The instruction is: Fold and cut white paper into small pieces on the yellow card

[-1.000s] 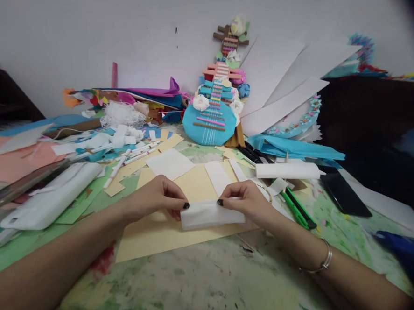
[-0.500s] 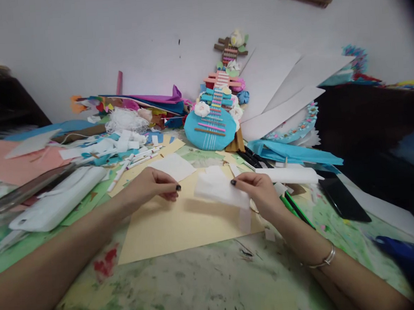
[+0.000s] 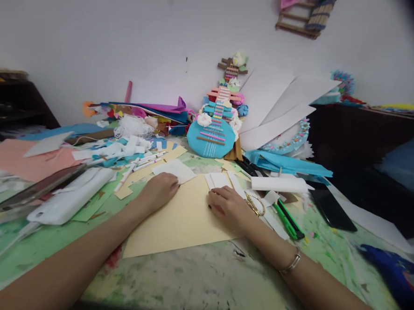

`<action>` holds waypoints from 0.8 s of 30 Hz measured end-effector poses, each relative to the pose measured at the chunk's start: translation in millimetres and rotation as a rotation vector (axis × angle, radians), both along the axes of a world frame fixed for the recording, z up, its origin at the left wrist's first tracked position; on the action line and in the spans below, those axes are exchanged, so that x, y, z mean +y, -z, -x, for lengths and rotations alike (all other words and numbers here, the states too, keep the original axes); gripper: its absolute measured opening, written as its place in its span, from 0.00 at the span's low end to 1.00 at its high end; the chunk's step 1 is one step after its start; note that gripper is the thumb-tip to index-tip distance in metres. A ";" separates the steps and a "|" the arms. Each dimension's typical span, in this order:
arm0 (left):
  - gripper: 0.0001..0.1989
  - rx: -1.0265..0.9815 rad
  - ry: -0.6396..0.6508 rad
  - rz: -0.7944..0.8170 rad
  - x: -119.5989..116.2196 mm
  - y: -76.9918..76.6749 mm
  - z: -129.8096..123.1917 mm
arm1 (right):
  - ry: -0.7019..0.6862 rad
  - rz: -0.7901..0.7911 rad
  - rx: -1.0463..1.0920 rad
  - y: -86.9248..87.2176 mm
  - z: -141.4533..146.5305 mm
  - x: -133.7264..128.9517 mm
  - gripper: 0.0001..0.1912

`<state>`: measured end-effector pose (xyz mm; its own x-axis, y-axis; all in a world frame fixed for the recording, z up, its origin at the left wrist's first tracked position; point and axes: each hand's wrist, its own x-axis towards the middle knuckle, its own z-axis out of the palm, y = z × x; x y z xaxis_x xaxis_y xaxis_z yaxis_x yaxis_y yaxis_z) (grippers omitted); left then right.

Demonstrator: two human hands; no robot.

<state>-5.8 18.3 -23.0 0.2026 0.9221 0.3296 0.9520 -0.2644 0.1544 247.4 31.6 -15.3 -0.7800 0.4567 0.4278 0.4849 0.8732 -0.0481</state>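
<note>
My left hand (image 3: 162,190) is at the left part of a large cream paper sheet (image 3: 172,227). Its fingers are closed and curled down at the lower edge of a square white paper piece (image 3: 176,170). Whether anything is pinched there is hidden. My right hand (image 3: 228,207) lies on the right part of the cream sheet, its thumb apart from the bent fingers. Those fingers rest at the lower edge of a white paper piece (image 3: 216,179) lying flat. Gold-handled scissors (image 3: 255,204) lie just right of that hand.
A green cutter (image 3: 287,220), a white tube (image 3: 279,184) and a dark phone (image 3: 333,208) lie to the right. On the left are a white glue gun (image 3: 71,196) and paper scraps. A blue decorated paper guitar (image 3: 211,138) leans against the wall.
My right hand has come down to the left, and the white paper it held raised now lies flat. My left hand has lowered beside the other white piece. The view has tilted upward slightly.
</note>
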 end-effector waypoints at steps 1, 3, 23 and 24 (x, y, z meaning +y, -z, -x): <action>0.14 -0.006 -0.009 -0.009 -0.7 -0.5 -0.2 | -0.013 0.012 0.003 0.0 -1.3 0.1 0.10; 0.13 -0.012 -0.030 -0.033 -2.0 -0.2 -1.2 | -0.012 0.017 0.025 2.1 -4.7 2.9 0.09; 0.12 -0.068 0.585 -0.363 -32.1 6.5 -47.6 | 0.293 0.729 0.599 1.6 -17.3 11.2 0.22; 0.12 -0.041 0.631 -0.353 -32.1 6.1 -49.4 | 0.299 0.751 0.613 2.1 -17.8 12.3 0.22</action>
